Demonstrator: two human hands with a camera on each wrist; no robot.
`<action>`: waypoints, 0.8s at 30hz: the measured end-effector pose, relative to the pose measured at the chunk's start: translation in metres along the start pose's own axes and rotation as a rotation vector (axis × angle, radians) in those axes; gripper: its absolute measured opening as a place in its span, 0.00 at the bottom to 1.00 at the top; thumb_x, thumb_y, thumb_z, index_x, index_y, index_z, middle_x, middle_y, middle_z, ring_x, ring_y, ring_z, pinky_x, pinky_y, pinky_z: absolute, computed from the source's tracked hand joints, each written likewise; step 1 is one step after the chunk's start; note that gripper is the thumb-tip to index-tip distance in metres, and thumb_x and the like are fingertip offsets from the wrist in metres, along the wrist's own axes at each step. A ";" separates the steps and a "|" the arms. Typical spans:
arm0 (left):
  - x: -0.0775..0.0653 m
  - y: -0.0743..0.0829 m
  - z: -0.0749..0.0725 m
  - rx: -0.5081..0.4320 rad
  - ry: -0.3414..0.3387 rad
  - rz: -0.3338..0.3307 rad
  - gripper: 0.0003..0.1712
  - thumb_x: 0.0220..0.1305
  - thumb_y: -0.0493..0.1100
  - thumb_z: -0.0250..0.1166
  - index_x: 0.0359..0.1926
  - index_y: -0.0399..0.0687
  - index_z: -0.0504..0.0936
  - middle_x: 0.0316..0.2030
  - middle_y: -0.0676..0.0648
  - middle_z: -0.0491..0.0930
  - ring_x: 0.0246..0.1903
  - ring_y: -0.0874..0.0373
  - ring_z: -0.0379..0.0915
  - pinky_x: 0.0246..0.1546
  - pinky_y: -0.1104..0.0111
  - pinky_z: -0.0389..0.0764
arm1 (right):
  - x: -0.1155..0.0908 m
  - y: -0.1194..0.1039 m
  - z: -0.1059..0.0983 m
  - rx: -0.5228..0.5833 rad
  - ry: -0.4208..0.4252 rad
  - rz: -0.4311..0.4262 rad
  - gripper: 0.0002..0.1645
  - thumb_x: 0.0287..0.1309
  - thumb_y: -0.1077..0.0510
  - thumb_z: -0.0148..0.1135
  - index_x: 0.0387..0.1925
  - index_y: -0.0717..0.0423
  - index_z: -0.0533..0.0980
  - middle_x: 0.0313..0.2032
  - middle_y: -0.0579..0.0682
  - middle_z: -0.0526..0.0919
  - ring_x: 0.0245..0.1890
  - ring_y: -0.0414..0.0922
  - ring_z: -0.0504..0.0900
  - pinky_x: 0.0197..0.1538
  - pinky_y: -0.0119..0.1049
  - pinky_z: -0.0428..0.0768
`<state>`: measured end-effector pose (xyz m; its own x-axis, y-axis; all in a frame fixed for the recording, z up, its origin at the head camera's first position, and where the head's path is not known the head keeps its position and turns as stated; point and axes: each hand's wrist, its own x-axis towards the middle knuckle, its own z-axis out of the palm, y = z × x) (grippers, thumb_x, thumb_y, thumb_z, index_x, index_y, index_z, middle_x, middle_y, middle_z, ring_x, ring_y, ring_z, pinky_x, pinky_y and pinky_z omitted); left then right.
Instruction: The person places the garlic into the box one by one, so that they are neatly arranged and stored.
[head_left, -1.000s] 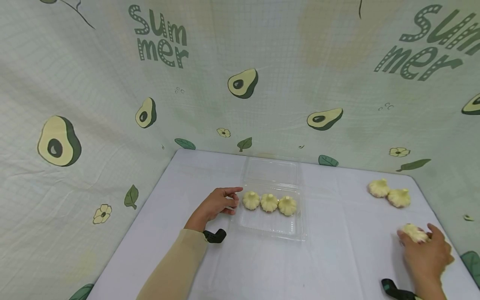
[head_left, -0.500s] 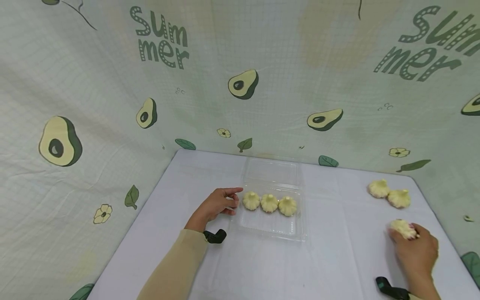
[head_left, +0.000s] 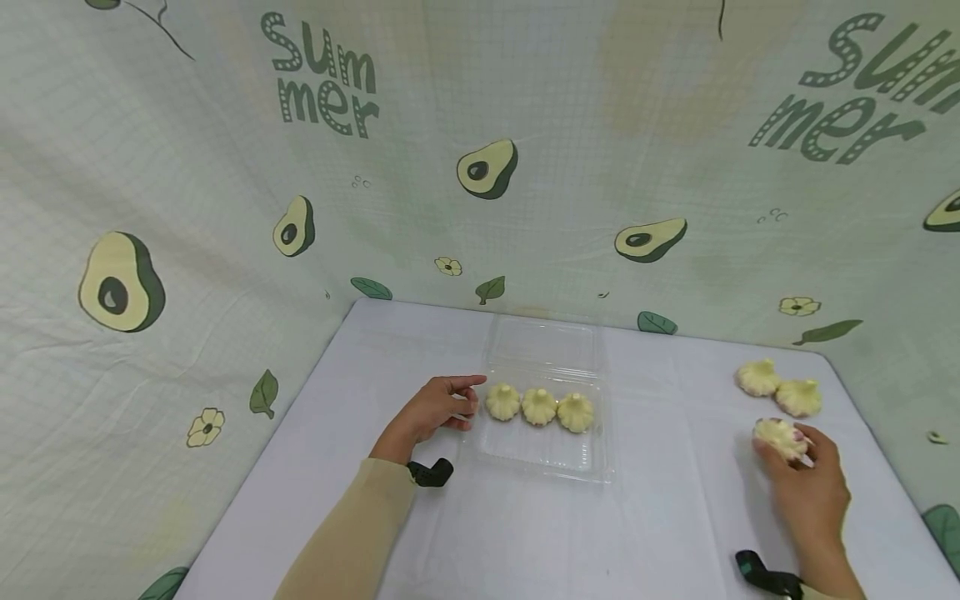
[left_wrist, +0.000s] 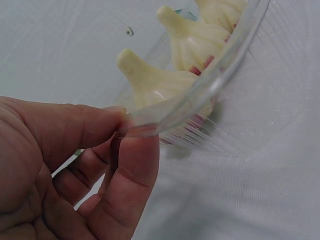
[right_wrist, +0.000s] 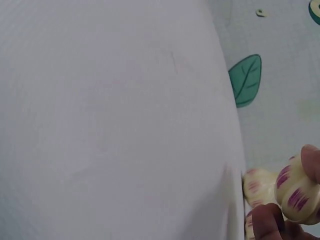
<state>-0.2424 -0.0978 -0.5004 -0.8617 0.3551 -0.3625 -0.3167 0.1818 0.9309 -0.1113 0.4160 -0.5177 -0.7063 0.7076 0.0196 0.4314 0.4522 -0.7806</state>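
Observation:
A clear plastic clamshell box (head_left: pixel 525 454) lies on the table with its lid (head_left: pixel 543 343) folded back. Three garlic bulbs (head_left: pixel 539 406) sit side by side in its base. At the box's left edge is my left hand (head_left: pixel 431 410); the left wrist view shows thumb and fingertips pinching the rim (left_wrist: pixel 220 82) beside the nearest bulb (left_wrist: pixel 160 87). My right hand (head_left: pixel 813 492) holds another garlic bulb (head_left: pixel 780 437) between thumb and fingers, off to the right. The right wrist view catches this purple-streaked bulb (right_wrist: pixel 295 195) at its lower right corner.
Two more garlic bulbs (head_left: pixel 757 377) touch each other near the back right of the white-covered table (head_left: pixel 667 517). A printed cloth (head_left: pixel 555 100) hangs behind and along the sides. Each wrist wears a black device (head_left: pixel 431 473).
My right hand has moved left and a little toward the back, bringing the held garlic bulb along. My left hand and the box stay in place.

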 end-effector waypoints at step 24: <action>0.000 0.003 -0.001 0.030 0.001 -0.014 0.33 0.69 0.28 0.67 0.73 0.50 0.78 0.43 0.46 0.77 0.31 0.57 0.76 0.33 0.68 0.87 | -0.014 -0.037 0.017 0.491 -0.140 0.026 0.25 0.75 0.56 0.63 0.69 0.40 0.71 0.46 0.34 0.75 0.31 0.24 0.84 0.33 0.21 0.84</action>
<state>-0.2434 -0.0983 -0.4973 -0.8578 0.3510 -0.3754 -0.3168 0.2140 0.9240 -0.1266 0.3799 -0.4995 -0.7815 0.6209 -0.0616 0.1595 0.1034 -0.9818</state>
